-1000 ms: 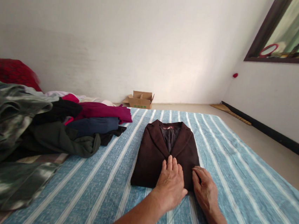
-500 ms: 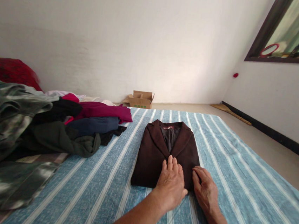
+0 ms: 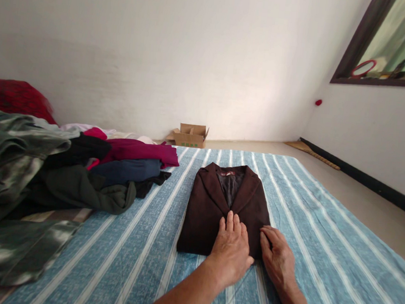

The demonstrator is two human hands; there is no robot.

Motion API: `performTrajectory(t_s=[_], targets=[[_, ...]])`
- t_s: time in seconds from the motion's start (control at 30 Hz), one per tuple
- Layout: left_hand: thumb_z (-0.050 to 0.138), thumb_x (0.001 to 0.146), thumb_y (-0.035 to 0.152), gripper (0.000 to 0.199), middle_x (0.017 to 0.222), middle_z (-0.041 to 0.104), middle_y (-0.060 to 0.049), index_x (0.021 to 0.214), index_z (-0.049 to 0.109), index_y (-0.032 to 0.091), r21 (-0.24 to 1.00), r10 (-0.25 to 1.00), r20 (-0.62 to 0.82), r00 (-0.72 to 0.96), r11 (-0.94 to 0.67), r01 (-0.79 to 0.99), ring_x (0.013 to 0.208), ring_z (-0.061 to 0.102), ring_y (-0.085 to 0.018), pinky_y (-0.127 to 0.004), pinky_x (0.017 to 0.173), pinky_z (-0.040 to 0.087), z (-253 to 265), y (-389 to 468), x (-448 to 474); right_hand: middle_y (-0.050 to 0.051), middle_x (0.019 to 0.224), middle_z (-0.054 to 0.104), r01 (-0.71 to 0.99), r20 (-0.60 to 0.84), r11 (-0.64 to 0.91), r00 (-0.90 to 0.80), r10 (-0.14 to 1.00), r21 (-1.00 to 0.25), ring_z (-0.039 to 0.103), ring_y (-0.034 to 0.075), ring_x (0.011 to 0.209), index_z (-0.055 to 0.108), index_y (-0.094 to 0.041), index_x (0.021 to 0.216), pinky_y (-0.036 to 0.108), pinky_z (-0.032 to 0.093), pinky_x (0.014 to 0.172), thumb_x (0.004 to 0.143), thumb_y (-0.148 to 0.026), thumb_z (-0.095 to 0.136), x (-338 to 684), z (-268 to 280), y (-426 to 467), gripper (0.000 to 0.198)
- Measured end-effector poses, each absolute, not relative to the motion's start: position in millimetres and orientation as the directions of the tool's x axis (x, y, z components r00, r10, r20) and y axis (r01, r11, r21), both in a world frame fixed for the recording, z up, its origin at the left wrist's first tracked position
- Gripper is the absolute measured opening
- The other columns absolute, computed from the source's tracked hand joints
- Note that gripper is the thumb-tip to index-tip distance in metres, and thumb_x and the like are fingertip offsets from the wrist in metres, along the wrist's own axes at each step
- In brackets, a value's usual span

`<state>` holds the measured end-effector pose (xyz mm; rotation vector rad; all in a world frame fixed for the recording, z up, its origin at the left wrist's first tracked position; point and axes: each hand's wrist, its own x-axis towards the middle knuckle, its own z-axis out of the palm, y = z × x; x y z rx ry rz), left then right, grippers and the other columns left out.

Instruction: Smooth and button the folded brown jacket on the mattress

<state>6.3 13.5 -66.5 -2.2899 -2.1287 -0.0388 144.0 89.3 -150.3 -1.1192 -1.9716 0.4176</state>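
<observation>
A dark brown suit jacket (image 3: 205,219) lies folded into a neat rectangle, its lapels and collar pointing away from me. A black lining and a small label show inside its neck. Flat on the lower front of the jacket rests my left hand (image 3: 231,248), fingers stretched out over the cloth. My right hand (image 3: 278,255) touches the jacket's lower right edge from the side, its fingers loosely bent and the thumb apart from them. Beneath everything is a blue and white striped bedsheet (image 3: 143,242).
Heaped clothes lie at the left: camouflage-patterned garments (image 3: 4,161), a dark green garment (image 3: 87,188), a navy one (image 3: 129,170) and a magenta one (image 3: 141,151). A red bundle (image 3: 14,98) sits behind them. Beyond the bed is a cardboard box (image 3: 191,136) by the wall.
</observation>
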Motion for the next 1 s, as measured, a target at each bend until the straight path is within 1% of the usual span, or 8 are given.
performTrajectory(t_s=[0.3,0.6,0.77,0.87,0.93,1.0], targets=[[0.053,0.080,0.052,0.076,0.143,0.030,-0.030,0.133,0.040,-0.001,0.029,0.998,0.010,0.069,-0.070,0.997,0.135,0.019,-0.042,-0.055,0.108,0.020,-65,13,7,0.009,0.103,0.066,0.556,0.499,0.558,-0.273,0.822,-0.616,0.061,0.020,0.095,0.065,-0.019,0.097,0.036,0.048,0.088,0.090,-0.037,0.039,144,-150,89,0.032],[0.054,0.080,0.051,0.076,0.143,0.029,-0.030,0.134,0.038,-0.001,0.061,0.997,0.008,0.071,-0.071,0.996,0.136,0.017,-0.042,-0.055,0.108,0.019,-66,13,6,0.009,0.102,0.066,0.546,0.498,0.557,-0.269,0.824,-0.626,0.061,0.020,0.094,0.066,-0.018,0.096,0.036,0.047,0.088,0.090,-0.037,0.040,143,-149,90,0.033],[0.052,0.081,0.053,0.075,0.145,0.029,-0.026,0.134,0.038,0.002,0.117,0.995,-0.016,0.095,-0.092,0.989,0.137,0.016,-0.039,-0.053,0.109,0.019,-61,13,0,0.009,0.103,0.066,0.538,0.502,0.559,-0.267,0.823,-0.631,0.060,0.021,0.096,0.065,-0.018,0.097,0.037,0.047,0.088,0.089,-0.037,0.040,144,-151,91,0.032],[0.050,0.084,0.049,0.063,0.145,0.032,-0.021,0.129,0.043,0.007,0.187,0.993,0.000,0.122,-0.120,0.975,0.137,0.022,-0.035,-0.049,0.108,0.024,-50,12,-9,0.009,0.102,0.066,0.535,0.494,0.553,-0.266,0.828,-0.639,0.061,0.021,0.094,0.066,-0.019,0.096,0.036,0.047,0.088,0.089,-0.037,0.040,144,-150,91,0.033],[0.048,0.087,0.041,0.048,0.143,0.036,-0.018,0.124,0.046,0.009,0.220,0.990,0.064,0.122,-0.133,0.966,0.135,0.029,-0.029,-0.043,0.109,0.027,-45,12,-18,0.008,0.101,0.066,0.536,0.488,0.549,-0.268,0.831,-0.641,0.061,0.020,0.094,0.066,-0.019,0.095,0.035,0.047,0.087,0.089,-0.038,0.040,145,-149,91,0.033],[0.045,0.089,0.031,0.035,0.141,0.041,-0.015,0.118,0.049,0.012,0.233,0.986,0.145,0.083,-0.115,0.966,0.133,0.034,-0.023,-0.038,0.108,0.029,-43,13,-26,0.007,0.101,0.066,0.538,0.484,0.547,-0.271,0.832,-0.641,0.061,0.020,0.093,0.067,-0.020,0.094,0.034,0.048,0.087,0.088,-0.038,0.040,145,-147,91,0.033]])
